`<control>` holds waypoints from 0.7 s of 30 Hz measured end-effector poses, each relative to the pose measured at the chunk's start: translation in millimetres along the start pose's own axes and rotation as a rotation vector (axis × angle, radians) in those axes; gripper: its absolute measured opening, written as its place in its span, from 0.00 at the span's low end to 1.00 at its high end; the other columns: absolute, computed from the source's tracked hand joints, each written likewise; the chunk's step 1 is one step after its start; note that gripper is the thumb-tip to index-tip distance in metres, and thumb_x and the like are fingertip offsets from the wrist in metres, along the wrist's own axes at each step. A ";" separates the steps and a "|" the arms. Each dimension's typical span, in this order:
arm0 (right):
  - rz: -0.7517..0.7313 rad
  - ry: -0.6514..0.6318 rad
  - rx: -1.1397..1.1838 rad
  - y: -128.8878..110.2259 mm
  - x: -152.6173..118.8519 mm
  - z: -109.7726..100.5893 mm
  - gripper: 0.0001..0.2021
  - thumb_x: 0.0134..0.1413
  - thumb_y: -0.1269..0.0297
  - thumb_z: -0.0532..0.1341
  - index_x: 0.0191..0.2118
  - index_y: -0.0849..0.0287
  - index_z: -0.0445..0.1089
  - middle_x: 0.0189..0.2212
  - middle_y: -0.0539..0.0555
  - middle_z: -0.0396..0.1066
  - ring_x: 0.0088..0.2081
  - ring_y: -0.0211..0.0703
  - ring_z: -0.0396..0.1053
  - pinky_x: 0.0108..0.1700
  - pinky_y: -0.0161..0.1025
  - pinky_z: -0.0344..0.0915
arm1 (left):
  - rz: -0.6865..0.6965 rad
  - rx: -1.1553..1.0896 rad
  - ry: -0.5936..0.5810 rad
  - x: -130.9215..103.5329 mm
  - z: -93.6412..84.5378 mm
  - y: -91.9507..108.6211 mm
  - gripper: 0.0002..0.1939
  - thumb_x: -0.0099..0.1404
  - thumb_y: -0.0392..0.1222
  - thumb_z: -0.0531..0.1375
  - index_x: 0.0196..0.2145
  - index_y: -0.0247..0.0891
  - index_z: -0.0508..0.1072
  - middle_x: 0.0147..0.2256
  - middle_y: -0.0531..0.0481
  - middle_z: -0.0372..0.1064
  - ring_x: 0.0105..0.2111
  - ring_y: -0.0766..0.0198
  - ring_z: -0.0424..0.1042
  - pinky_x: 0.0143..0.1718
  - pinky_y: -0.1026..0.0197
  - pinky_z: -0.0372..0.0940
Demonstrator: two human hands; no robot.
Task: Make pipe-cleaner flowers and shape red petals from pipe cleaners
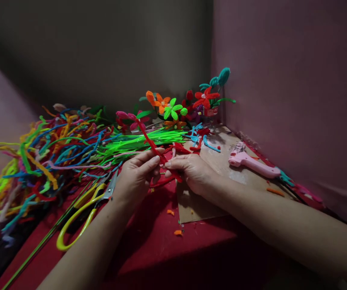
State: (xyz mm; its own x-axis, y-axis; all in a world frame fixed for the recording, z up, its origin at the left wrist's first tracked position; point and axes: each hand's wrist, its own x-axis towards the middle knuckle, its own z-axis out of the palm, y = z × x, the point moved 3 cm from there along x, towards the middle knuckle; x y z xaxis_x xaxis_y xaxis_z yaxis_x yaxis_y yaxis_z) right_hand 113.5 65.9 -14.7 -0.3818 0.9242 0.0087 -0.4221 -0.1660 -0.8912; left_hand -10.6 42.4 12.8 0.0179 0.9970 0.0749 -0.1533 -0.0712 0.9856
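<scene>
Between my two hands is a red pipe cleaner (148, 139), its long end pointing up and to the left. My left hand (137, 173) pinches it between thumb and fingers. Close beside, my right hand (193, 171) grips the lower part, where a short red end sticks out below the fingers. More red pipe cleaner pieces (181, 148) lie just behind my hands. Yellow-handled scissors (84, 215) rest by my left forearm, blades toward the pile. How the red strand is bent inside my fingers is hidden.
A tangled heap of colored pipe cleaners (49, 153) fills the left. Bright green pipe cleaners (140, 141) lie bundled behind my hands, with fuzzy flowers (172, 108) beyond. A pink glue gun (253, 165) lies on cardboard (197, 211) at right. Walls close in the back and right.
</scene>
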 end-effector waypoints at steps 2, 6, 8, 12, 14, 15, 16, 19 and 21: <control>-0.003 -0.004 -0.012 0.0 0.5 -1.1 0.04 0.35 0.70 0.62 0.17 0.64 0.69 0.15 0.49 0.66 0.19 0.31 0.57 0.25 0.35 0.48 | 0.022 0.097 0.002 -0.2 -2.0 1.6 0.13 0.52 0.37 0.63 0.38 0.34 0.75 0.25 0.53 0.65 0.20 0.76 0.59 0.19 0.71 0.56; 0.006 -0.032 -0.050 -0.7 0.9 -2.0 0.05 0.37 0.69 0.62 0.18 0.64 0.70 0.15 0.50 0.66 0.18 0.31 0.56 0.24 0.34 0.48 | 0.087 0.244 0.014 -2.5 -2.8 5.2 0.12 0.54 0.38 0.62 0.38 0.35 0.75 0.25 0.52 0.65 0.21 0.73 0.60 0.20 0.70 0.57; 0.011 -0.047 -0.053 -1.5 0.9 -1.6 0.05 0.38 0.70 0.62 0.18 0.64 0.70 0.15 0.50 0.66 0.18 0.31 0.57 0.24 0.34 0.48 | 0.110 0.293 0.011 -3.3 -2.2 6.2 0.13 0.55 0.39 0.61 0.39 0.36 0.75 0.25 0.52 0.65 0.21 0.72 0.61 0.20 0.69 0.58; 0.038 -0.048 -0.043 -3.2 0.4 -0.3 0.03 0.39 0.71 0.62 0.20 0.64 0.71 0.16 0.51 0.68 0.20 0.33 0.61 0.26 0.34 0.52 | 0.133 0.343 0.003 -2.8 -2.4 7.2 0.13 0.55 0.38 0.61 0.40 0.36 0.75 0.23 0.53 0.64 0.22 0.71 0.62 0.21 0.68 0.58; 0.058 -0.039 -0.041 -3.8 -0.3 0.2 0.03 0.39 0.72 0.62 0.20 0.64 0.71 0.16 0.51 0.69 0.20 0.33 0.61 0.26 0.34 0.53 | 0.142 0.330 -0.002 -2.2 -3.6 7.1 0.13 0.55 0.37 0.61 0.40 0.36 0.75 0.24 0.53 0.65 0.22 0.71 0.61 0.21 0.68 0.58; 0.065 -0.037 -0.039 -4.0 -0.8 0.4 0.03 0.39 0.72 0.62 0.20 0.64 0.71 0.16 0.51 0.69 0.19 0.33 0.61 0.26 0.34 0.53 | 0.145 0.320 -0.007 -2.0 -4.3 7.0 0.13 0.55 0.37 0.61 0.40 0.35 0.75 0.25 0.52 0.65 0.22 0.71 0.61 0.21 0.68 0.58; 0.069 -0.038 -0.037 -4.1 -1.2 0.6 0.04 0.39 0.72 0.62 0.20 0.64 0.71 0.16 0.51 0.69 0.19 0.33 0.61 0.26 0.34 0.54 | 0.145 0.312 -0.013 -2.0 -5.0 6.8 0.13 0.55 0.37 0.61 0.40 0.35 0.75 0.25 0.52 0.66 0.22 0.71 0.61 0.21 0.68 0.58; 0.079 -0.046 -0.025 -3.5 -2.2 0.6 0.03 0.40 0.72 0.62 0.20 0.63 0.71 0.16 0.51 0.69 0.19 0.32 0.60 0.26 0.34 0.54 | 0.135 0.299 -0.021 -2.8 -6.0 6.9 0.14 0.55 0.37 0.61 0.40 0.34 0.74 0.29 0.49 0.68 0.22 0.70 0.62 0.21 0.67 0.58; 0.077 -0.056 -0.025 -2.9 -2.4 0.6 0.03 0.39 0.72 0.63 0.20 0.63 0.71 0.16 0.51 0.69 0.19 0.32 0.60 0.26 0.34 0.53 | 0.127 0.299 -0.017 -3.8 -5.5 7.6 0.14 0.54 0.37 0.61 0.40 0.34 0.74 0.30 0.48 0.69 0.22 0.70 0.63 0.22 0.66 0.59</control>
State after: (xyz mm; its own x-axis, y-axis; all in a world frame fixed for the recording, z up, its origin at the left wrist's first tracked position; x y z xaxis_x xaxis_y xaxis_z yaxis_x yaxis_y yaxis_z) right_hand 115.2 64.0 -11.8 -0.4585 0.8880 -0.0358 -0.3688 -0.2268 -0.9014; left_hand -17.3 38.3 19.2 0.0341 0.9791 0.2005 0.1418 -0.2033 0.9688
